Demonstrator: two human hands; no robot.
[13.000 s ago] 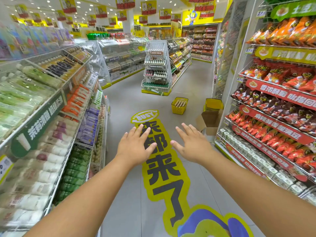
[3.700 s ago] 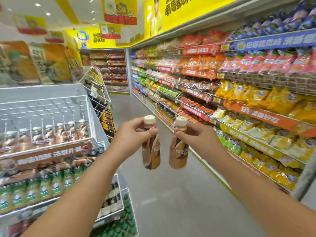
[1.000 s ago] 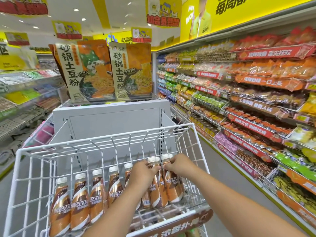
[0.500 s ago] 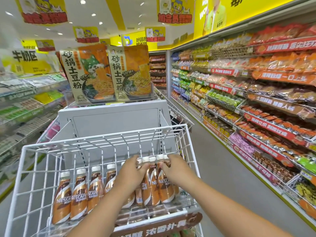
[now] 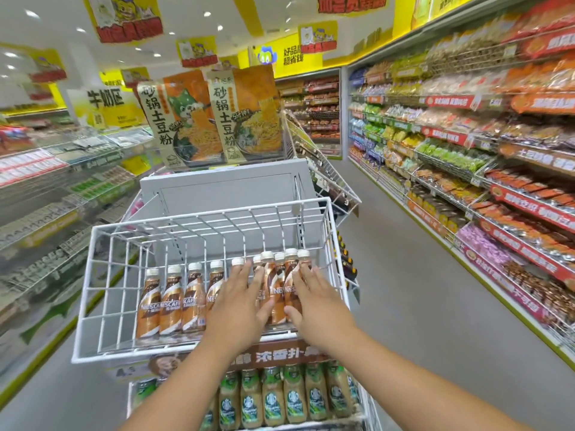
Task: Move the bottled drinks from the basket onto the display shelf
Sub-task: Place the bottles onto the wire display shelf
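Roughly nine coffee bottles point(image 5: 169, 301); two hands point(image 5: 238, 301).

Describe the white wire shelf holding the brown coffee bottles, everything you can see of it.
The white wire shelf is a basket-like tier of coated metal grid, with tall front, side and back walls and an open top. It sits at the top of an aisle-end rack, above a tier of green-labelled bottles, with a brown sign strip along its lower front edge. Brown coffee bottles stand upright along its front. The left hand and right hand reach inside.
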